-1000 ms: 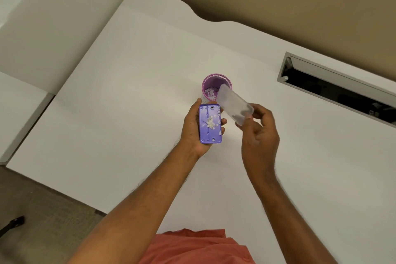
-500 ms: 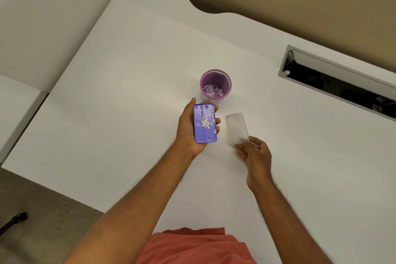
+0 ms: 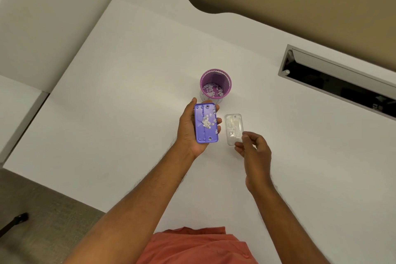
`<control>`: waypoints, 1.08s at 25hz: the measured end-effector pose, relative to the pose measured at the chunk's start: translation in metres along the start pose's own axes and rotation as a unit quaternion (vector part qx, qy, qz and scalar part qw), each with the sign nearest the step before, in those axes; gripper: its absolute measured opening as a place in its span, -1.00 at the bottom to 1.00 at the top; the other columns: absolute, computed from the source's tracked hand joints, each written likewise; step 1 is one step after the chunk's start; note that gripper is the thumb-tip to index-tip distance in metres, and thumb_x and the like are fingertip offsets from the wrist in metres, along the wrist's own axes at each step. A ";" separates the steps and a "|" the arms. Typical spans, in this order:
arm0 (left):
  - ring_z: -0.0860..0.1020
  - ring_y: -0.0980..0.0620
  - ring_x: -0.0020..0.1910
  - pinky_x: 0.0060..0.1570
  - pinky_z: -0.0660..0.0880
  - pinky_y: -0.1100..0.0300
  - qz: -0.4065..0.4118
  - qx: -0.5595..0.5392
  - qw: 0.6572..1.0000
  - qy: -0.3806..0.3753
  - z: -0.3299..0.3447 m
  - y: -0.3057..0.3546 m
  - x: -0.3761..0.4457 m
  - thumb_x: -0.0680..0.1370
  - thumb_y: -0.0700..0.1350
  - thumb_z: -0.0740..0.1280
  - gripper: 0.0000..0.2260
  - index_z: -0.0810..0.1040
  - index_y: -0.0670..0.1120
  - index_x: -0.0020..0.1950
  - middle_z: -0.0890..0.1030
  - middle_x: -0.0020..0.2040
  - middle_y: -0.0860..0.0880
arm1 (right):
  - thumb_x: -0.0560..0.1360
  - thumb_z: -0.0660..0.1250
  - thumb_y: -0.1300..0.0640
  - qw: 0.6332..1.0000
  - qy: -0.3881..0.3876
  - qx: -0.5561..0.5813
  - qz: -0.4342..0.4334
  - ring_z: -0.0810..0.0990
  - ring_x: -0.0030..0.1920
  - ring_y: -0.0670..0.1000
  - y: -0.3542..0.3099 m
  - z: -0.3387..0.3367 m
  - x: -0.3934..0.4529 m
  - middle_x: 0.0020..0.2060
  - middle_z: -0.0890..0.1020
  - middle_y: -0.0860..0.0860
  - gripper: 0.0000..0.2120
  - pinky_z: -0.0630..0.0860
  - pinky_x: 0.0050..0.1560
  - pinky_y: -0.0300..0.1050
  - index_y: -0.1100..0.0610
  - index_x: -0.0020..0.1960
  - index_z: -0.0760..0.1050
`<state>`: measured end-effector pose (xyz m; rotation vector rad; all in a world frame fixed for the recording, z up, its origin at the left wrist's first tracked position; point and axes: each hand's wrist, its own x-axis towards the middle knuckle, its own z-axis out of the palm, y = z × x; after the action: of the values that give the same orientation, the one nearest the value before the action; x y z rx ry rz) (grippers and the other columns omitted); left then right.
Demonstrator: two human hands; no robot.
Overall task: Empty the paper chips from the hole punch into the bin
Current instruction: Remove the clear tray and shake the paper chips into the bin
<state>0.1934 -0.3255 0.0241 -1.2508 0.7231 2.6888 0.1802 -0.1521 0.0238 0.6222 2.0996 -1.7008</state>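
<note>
The white desk [image 3: 132, 96] is wide and mostly bare around you. Your left hand [image 3: 189, 128] cups the purple hole punch [image 3: 206, 122] base-up, chips [image 3: 206, 121] clinging to it, just short of the small purple bin [image 3: 215, 83]. Some chips already lie in the bin; those on the punch remain. Your right hand [image 3: 254, 152], fingers loosely curled, holds nothing; the clear tray cover [image 3: 234, 128] lies at its fingertips. The cable slot [image 3: 338, 80] sits well apart.

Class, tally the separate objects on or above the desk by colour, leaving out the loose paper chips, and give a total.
Purple: 2, the hole punch and the bin
Clear: 1, the cover
Total: 3
</note>
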 end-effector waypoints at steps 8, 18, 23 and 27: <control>0.64 -0.02 -0.25 -0.23 0.62 0.13 0.010 -0.041 0.999 -0.021 0.017 0.008 -0.008 0.60 0.25 0.21 -0.52 0.73 -0.08 -0.12 0.71 -0.19 -0.06 | 0.65 0.30 0.01 0.984 -0.158 -0.051 -0.067 0.71 -0.11 -0.11 -0.044 0.032 -0.028 -0.03 0.74 -0.07 -0.81 0.63 -0.19 -0.26 0.02 0.15 0.64; 0.69 -0.01 -0.14 -0.22 0.66 0.10 0.029 0.033 0.998 -0.034 0.019 0.019 -0.009 0.63 0.31 0.07 -0.45 0.64 -0.08 0.13 0.73 -0.07 -0.06 | 0.63 0.34 0.15 0.978 -0.201 -0.010 -0.054 0.73 -0.03 -0.04 -0.063 0.032 -0.021 -0.01 0.76 -0.03 -0.81 0.64 -0.12 -0.28 0.12 0.19 0.67; 0.67 -0.06 0.08 0.12 0.61 -0.03 0.106 0.123 0.985 -0.060 0.022 0.038 -0.005 0.66 0.21 0.13 -0.54 0.61 -0.05 0.32 0.70 0.18 -0.11 | 0.62 0.34 0.19 0.975 -0.203 0.018 -0.088 0.73 -0.07 -0.03 -0.095 0.041 -0.001 -0.04 0.78 0.02 -0.84 0.66 -0.05 -0.22 0.09 0.12 0.68; 0.69 0.00 0.00 -0.01 0.62 0.07 0.155 0.223 0.959 -0.084 0.029 0.071 0.002 0.65 0.06 0.28 -0.74 0.66 0.02 0.23 0.73 0.11 -0.05 | 0.62 0.33 0.22 0.975 -0.192 0.019 -0.109 0.73 -0.16 -0.10 -0.124 0.055 0.023 -0.10 0.77 0.00 -0.84 0.62 -0.16 -0.30 0.14 0.13 0.66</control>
<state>0.1521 -0.3752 0.0653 -0.8455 1.5013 2.5852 0.0936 -0.2248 0.1013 0.0587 1.9123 -1.8065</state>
